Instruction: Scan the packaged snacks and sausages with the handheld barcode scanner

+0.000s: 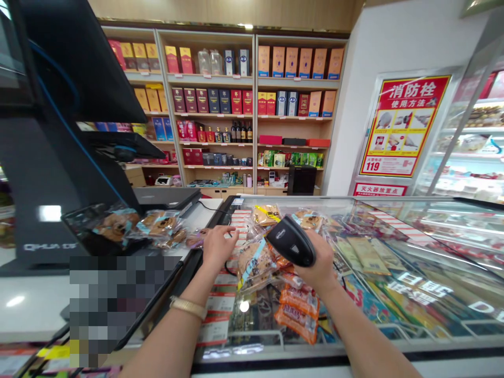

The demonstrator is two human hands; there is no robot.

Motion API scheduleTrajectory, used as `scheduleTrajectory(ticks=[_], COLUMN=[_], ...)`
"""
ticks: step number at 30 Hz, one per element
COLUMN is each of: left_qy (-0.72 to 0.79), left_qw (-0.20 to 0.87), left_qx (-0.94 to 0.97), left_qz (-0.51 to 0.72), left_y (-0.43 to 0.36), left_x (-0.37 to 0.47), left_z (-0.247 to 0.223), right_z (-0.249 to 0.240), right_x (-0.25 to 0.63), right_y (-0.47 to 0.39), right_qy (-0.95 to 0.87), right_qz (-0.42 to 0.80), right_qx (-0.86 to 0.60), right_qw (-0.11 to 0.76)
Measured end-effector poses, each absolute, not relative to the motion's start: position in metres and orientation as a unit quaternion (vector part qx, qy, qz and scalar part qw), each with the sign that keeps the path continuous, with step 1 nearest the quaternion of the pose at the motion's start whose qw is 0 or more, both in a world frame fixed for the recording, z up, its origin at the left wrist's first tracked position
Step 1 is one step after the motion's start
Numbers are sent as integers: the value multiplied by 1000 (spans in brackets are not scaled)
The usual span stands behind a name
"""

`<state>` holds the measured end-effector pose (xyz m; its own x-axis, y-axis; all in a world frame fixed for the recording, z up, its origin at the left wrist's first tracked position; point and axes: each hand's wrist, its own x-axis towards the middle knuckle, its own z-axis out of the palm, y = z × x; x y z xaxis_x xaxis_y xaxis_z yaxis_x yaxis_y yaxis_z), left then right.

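A black barcode scanner (293, 242) is gripped in my right hand (321, 262), above packaged snacks on the glass top. My left hand (218, 245) is by the left edge of the glass, its visible fingers apart and nothing seen between them. Just left of it lies a purple-marked packet (196, 239), beside several clear-wrapped brown snacks (157, 224). A large clear packet with a blue label (255, 262) sits between my hands. Orange packets (298, 310) lie below the scanner, and a yellow-labelled packet (265, 214) lies behind it.
A black monitor and stand (43, 157) rise at the left over the white counter (27, 299). The glass-topped case (378, 320) spans the centre and right. Shelves of boxes (214, 81) stand behind. Dark cable sections show near both hands.
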<state>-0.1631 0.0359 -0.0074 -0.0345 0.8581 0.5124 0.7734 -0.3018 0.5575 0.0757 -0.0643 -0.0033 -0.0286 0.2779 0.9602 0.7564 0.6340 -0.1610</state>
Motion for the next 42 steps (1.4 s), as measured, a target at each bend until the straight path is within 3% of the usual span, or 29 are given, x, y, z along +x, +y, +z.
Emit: scheduleTrajectory(ticks=[4, 11, 16, 19, 23, 26, 29, 32, 42], left_qy=[721, 762, 747, 722, 580, 424, 296, 226, 206], left_qw=[-94, -95, -58, -26, 106, 352, 600, 734, 804], left_qx=[608, 613, 618, 581, 447, 283, 177, 132, 149], left_qz=[318, 186, 236, 374, 673, 785, 722, 627, 537], left_y=[36, 34, 30, 32, 41, 43, 36, 27, 17], left_x=[-181, -186, -190, -195, -193, -185, -176, -168, -145], left_z=[-10, -16, -1, 7, 18, 27, 33, 31, 19], right_z=[-4, -4, -5, -6, -6, -6, -6, -7, -4], right_x=[77, 76, 77, 77, 77, 77, 77, 76, 73], right_y=[-63, -65, -65, -64, -64, -65, -64, -63, -64], right_qy=[-691, -701, -709, -711, -714, -713, -714, -723, -731], right_qz=[-201, -199, -196, -194, -187, -190, -193, -190, -171], right_qx=[-383, -388, -390, -392, -388, -392, -400, -403, -419], right_qw=[579, 565, 554, 551, 553, 549, 541, 529, 510])
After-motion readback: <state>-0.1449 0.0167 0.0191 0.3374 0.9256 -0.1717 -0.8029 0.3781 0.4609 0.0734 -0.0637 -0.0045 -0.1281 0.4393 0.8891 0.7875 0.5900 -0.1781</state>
